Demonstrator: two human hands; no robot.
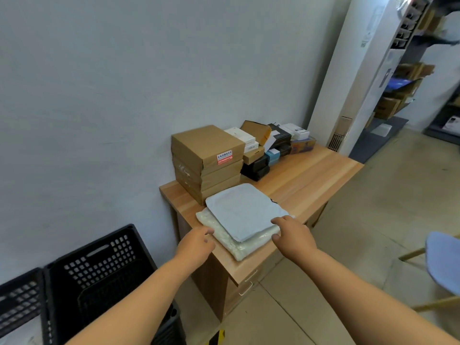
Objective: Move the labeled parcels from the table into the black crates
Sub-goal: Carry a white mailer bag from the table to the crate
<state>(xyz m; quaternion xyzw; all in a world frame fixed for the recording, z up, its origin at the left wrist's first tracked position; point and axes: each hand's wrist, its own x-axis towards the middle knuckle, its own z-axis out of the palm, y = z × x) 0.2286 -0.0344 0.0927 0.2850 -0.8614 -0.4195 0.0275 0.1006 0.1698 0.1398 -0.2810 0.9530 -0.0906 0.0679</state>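
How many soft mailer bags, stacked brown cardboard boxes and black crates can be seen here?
Soft mailer bags: 2, a grey mailer on a clear bubble mailer
Brown cardboard boxes in the stack: 4
Black crates: 2, one beside the table, one at the left edge
Total: 8

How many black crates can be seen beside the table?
2. One black crate stands on the floor left of the table, by the wall. A second crate sits left of it, cut by the picture's edge. Others may be outside the view.
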